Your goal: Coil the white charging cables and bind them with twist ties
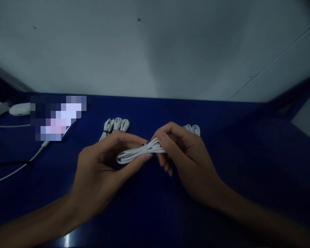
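Note:
Between my hands, above the blue table, is a coiled white cable (134, 154) folded into a long bundle. A thin tie crosses the bundle near its middle. My left hand (100, 168) pinches it there, thumb below and forefinger above, while the loop end sticks out inside the curve of the hand. At the other end, my right hand (188, 155) grips the bundle with its thumb on top; that end of the cable is hidden by the fingers. Beyond my left hand lie several tied white cable bundles (116, 124). More white bundles (193, 129) show partly behind my right hand.
A lit, pixelated phone-like device (64, 119) lies at the left with a white cord (23, 167) plugged in. Behind it are a white rounded object (19, 109) and a black cord (9, 164). A pale wall (105, 51) rises behind the blue table (150, 213).

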The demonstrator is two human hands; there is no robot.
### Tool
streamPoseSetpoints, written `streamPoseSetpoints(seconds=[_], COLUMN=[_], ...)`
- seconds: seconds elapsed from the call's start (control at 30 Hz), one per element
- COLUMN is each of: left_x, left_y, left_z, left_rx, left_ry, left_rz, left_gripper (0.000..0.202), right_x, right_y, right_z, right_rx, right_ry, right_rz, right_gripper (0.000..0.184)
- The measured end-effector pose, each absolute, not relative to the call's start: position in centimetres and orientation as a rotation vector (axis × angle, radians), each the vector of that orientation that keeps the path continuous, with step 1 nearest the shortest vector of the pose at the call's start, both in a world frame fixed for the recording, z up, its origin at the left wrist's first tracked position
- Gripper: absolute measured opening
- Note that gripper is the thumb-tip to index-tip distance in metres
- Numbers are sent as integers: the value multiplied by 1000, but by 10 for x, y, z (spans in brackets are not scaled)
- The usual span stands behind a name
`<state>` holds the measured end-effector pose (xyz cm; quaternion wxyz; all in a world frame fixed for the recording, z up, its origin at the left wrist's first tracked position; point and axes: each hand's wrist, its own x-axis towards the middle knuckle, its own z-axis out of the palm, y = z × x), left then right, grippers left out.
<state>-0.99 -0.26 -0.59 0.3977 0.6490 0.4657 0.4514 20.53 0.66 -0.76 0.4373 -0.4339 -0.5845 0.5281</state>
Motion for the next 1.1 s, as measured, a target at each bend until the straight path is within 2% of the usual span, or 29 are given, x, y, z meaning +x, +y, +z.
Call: streamPoseSetpoints(seconds=[0.27, 0.57, 0.93, 1.1], left_x=[-9, -6, -3, -4], left_y=[-3, 1, 6, 4], left_z=[-7, 0, -1, -1], left_rx=[1586, 1372, 1300, 1390], left_ry=[1135, 1010, 918, 975], left_rz=[1194, 1122, 1116, 1206], left_gripper=[19, 13, 7, 12], right_x=[206, 206, 205, 207], right_y=[6, 3, 3, 4], right_z=[-9, -9, -8, -9], right_rx=[-1035, -985, -990, -980], right_ry=[-1458, -1458, -1594, -1606], right_rz=[1302, 1286, 1027, 1067], right_gripper=[31, 22, 19, 10])
